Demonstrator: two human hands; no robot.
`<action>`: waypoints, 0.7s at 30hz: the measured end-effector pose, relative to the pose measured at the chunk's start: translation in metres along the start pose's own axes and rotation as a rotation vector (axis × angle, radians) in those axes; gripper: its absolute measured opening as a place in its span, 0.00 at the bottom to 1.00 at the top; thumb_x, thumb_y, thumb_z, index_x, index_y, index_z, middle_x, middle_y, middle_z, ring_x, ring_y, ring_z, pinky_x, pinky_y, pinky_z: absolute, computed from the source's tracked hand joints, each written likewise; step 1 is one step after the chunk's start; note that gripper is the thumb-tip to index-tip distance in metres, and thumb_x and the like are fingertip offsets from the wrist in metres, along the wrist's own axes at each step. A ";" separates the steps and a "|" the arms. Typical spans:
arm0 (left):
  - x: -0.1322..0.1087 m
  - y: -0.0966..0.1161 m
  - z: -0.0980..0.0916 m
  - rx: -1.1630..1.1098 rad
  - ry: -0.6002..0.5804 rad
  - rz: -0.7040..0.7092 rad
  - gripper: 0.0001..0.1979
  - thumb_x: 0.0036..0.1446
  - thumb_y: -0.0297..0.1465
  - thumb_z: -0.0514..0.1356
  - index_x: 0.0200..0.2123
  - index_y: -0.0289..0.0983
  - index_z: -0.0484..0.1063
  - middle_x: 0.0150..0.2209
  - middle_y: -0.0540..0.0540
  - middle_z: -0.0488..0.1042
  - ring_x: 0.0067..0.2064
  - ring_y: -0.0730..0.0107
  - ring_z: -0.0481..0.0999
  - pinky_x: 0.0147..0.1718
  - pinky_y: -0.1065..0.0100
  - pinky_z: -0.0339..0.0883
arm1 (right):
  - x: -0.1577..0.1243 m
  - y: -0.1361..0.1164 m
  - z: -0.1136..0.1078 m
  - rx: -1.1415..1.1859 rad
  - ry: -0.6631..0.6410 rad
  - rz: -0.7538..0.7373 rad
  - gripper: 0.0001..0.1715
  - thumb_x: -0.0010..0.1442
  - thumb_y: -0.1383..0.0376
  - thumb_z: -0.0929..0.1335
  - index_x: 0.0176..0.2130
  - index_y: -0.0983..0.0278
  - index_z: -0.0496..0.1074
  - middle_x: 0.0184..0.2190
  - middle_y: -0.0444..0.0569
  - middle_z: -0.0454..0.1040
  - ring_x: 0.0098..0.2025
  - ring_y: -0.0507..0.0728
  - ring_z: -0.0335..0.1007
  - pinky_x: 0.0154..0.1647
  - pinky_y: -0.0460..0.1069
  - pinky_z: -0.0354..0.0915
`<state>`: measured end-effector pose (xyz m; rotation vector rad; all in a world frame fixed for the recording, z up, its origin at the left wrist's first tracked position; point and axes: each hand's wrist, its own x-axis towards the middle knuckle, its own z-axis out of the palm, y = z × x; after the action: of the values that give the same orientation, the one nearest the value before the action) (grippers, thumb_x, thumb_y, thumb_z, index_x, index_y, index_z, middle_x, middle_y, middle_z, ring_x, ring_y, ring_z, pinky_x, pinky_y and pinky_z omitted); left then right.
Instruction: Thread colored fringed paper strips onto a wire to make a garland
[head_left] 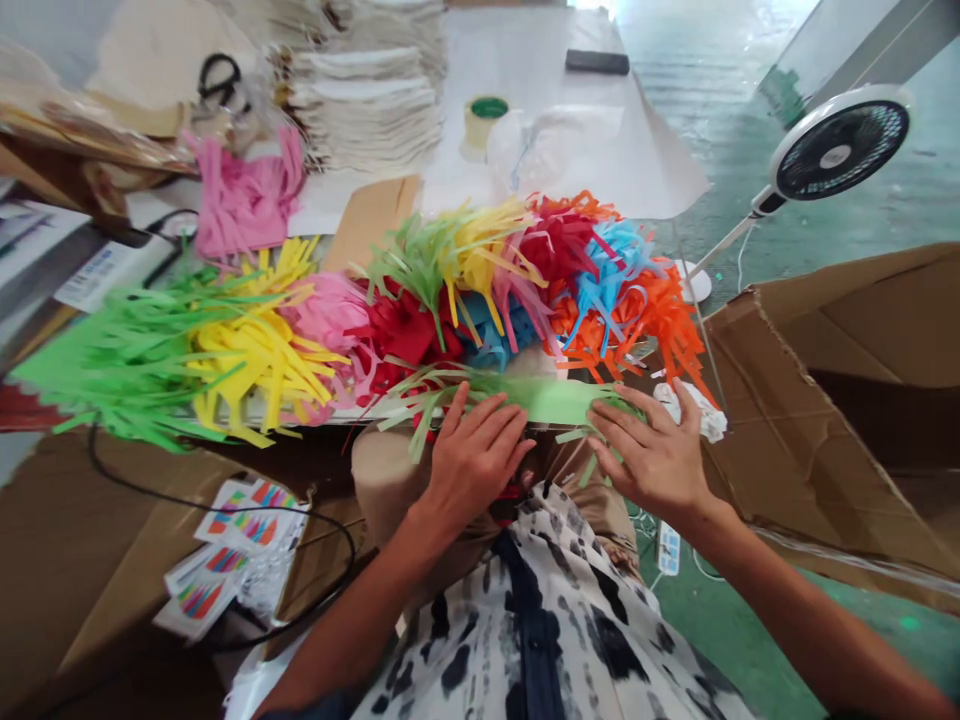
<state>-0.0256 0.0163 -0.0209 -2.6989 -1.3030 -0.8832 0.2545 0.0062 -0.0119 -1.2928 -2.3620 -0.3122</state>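
A light green fringed tissue paper strip (pixel 559 402) lies along the near edge of the table. My left hand (pixel 476 455) rests on its left part, fingers stretched out and fairly flat. On the strip's right end is my right hand (pixel 656 455), with its fingers spread. The tips of the strip's fringe hang over the table edge. Just beyond my hands are heaps of fringed tissue paper: green (pixel 142 350), yellow (pixel 259 365), pink (pixel 330 315), red (pixel 405 325), blue (pixel 615 265) and orange (pixel 667 315).
More pink fringed paper (pixel 251 195) lies behind, near black-handled scissors (pixel 220 82). Stacked white bundles (pixel 367 100) and a tape roll (pixel 484 122) are farther back. A fan (pixel 836 150) stands at right, by an open cardboard box (pixel 795 400). Printed cards (pixel 225 550) lie at lower left.
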 end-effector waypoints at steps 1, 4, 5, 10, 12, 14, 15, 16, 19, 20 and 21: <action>0.004 0.002 0.001 0.000 -0.014 0.018 0.18 0.72 0.33 0.64 0.62 0.39 0.77 0.60 0.41 0.83 0.66 0.55 0.79 0.80 0.43 0.45 | 0.004 -0.002 -0.001 0.003 0.001 0.006 0.09 0.68 0.60 0.74 0.48 0.55 0.82 0.49 0.43 0.87 0.61 0.64 0.77 0.79 0.69 0.42; 0.010 0.007 0.010 -0.012 -0.109 0.106 0.22 0.73 0.33 0.62 0.67 0.41 0.72 0.68 0.41 0.75 0.73 0.55 0.70 0.80 0.41 0.45 | 0.015 -0.015 0.000 0.011 0.002 0.018 0.12 0.69 0.58 0.73 0.50 0.56 0.82 0.50 0.45 0.87 0.61 0.65 0.77 0.79 0.70 0.42; 0.010 0.008 0.014 -0.016 -0.129 0.117 0.22 0.73 0.32 0.62 0.67 0.41 0.72 0.69 0.41 0.74 0.74 0.55 0.69 0.80 0.40 0.45 | 0.017 -0.019 0.001 0.014 -0.014 0.016 0.13 0.70 0.57 0.72 0.52 0.57 0.82 0.51 0.46 0.86 0.61 0.65 0.76 0.79 0.70 0.41; 0.003 0.005 0.018 -0.046 -0.073 0.062 0.16 0.72 0.27 0.61 0.60 0.42 0.78 0.61 0.45 0.82 0.66 0.61 0.79 0.78 0.45 0.53 | 0.021 -0.032 0.007 0.053 -0.069 0.027 0.13 0.72 0.60 0.70 0.53 0.52 0.82 0.52 0.45 0.86 0.59 0.66 0.77 0.78 0.68 0.44; 0.005 0.003 0.013 -0.082 -0.041 0.018 0.12 0.72 0.27 0.62 0.55 0.42 0.81 0.56 0.47 0.85 0.61 0.64 0.82 0.77 0.46 0.54 | 0.021 -0.029 0.009 0.071 -0.056 0.058 0.12 0.71 0.61 0.71 0.51 0.51 0.83 0.50 0.43 0.86 0.58 0.66 0.78 0.77 0.68 0.46; 0.009 0.001 0.006 -0.108 -0.020 -0.060 0.09 0.72 0.29 0.62 0.50 0.42 0.82 0.51 0.48 0.86 0.57 0.65 0.83 0.76 0.46 0.55 | 0.022 -0.023 0.010 0.113 -0.050 0.094 0.11 0.71 0.61 0.71 0.50 0.52 0.83 0.49 0.43 0.86 0.58 0.65 0.77 0.76 0.68 0.47; 0.012 0.000 0.003 -0.113 -0.014 -0.105 0.08 0.72 0.30 0.62 0.48 0.42 0.83 0.48 0.47 0.86 0.56 0.64 0.83 0.76 0.46 0.56 | 0.023 -0.021 0.010 0.137 -0.048 0.109 0.10 0.70 0.61 0.71 0.50 0.53 0.83 0.49 0.43 0.86 0.58 0.65 0.76 0.75 0.68 0.48; 0.014 0.000 0.001 -0.116 -0.014 -0.147 0.08 0.72 0.30 0.62 0.47 0.42 0.83 0.46 0.47 0.86 0.55 0.63 0.83 0.75 0.45 0.57 | 0.024 -0.019 0.010 0.157 -0.053 0.121 0.10 0.70 0.60 0.71 0.50 0.54 0.82 0.49 0.43 0.86 0.59 0.65 0.75 0.75 0.69 0.48; 0.017 -0.002 -0.004 -0.125 -0.042 -0.215 0.07 0.72 0.31 0.63 0.45 0.43 0.83 0.43 0.48 0.85 0.53 0.61 0.81 0.75 0.42 0.55 | 0.031 -0.014 0.009 0.196 -0.095 0.155 0.10 0.70 0.58 0.71 0.48 0.54 0.83 0.47 0.45 0.85 0.57 0.65 0.73 0.74 0.69 0.47; 0.018 -0.002 -0.006 -0.131 -0.058 -0.222 0.07 0.72 0.31 0.63 0.44 0.43 0.83 0.43 0.48 0.85 0.53 0.60 0.80 0.76 0.40 0.51 | 0.033 -0.013 0.008 0.209 -0.109 0.177 0.09 0.70 0.58 0.71 0.47 0.54 0.83 0.46 0.45 0.85 0.56 0.65 0.73 0.74 0.69 0.48; 0.018 -0.003 -0.007 -0.133 -0.071 -0.229 0.07 0.72 0.31 0.63 0.44 0.43 0.83 0.44 0.48 0.85 0.54 0.60 0.80 0.78 0.38 0.46 | 0.036 -0.012 0.008 0.223 -0.117 0.205 0.09 0.71 0.59 0.71 0.45 0.54 0.83 0.45 0.44 0.85 0.55 0.64 0.73 0.73 0.69 0.48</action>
<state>-0.0219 0.0291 -0.0072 -2.7417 -1.6519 -0.9320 0.2255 0.0294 -0.0023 -1.4608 -2.2559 0.0893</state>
